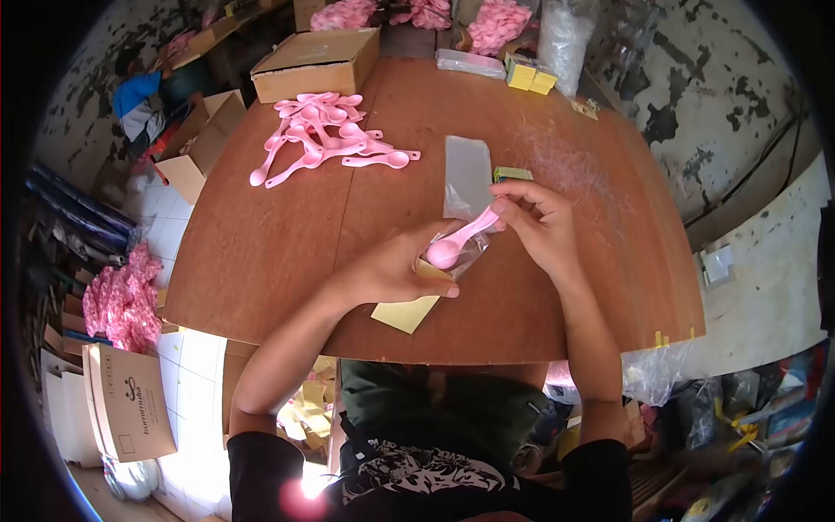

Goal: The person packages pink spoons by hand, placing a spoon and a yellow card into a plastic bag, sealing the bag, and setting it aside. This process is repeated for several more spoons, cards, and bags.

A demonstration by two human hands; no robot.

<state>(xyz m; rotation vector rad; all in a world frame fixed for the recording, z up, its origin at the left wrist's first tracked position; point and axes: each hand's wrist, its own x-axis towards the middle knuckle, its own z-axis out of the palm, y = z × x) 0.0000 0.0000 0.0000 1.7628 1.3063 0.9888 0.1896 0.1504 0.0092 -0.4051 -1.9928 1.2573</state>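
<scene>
My right hand [539, 222] pinches the handle end of a pink plastic spoon [444, 252]. The spoon's bowl lies in or against a small clear plastic bag [474, 246]. My left hand [396, 264] is closed round that bag, its thumb stretched out below the spoon. Under the left hand, a yellow paper sheet [406, 313] lies at the table's near edge. A stack of clear flat bags [468, 174] rests just beyond my hands, and a small yellow-green box [513, 174] sits partly hidden behind my right fingers.
On the wooden table [261, 261], a heap of pink spoons [317, 135] lies at the far left, before a cardboard box [317, 65]. Yellow boxes [531, 74] stand at the back. Thin plastic strips [578, 174] are scattered at right. A person [137, 104] is at the far left.
</scene>
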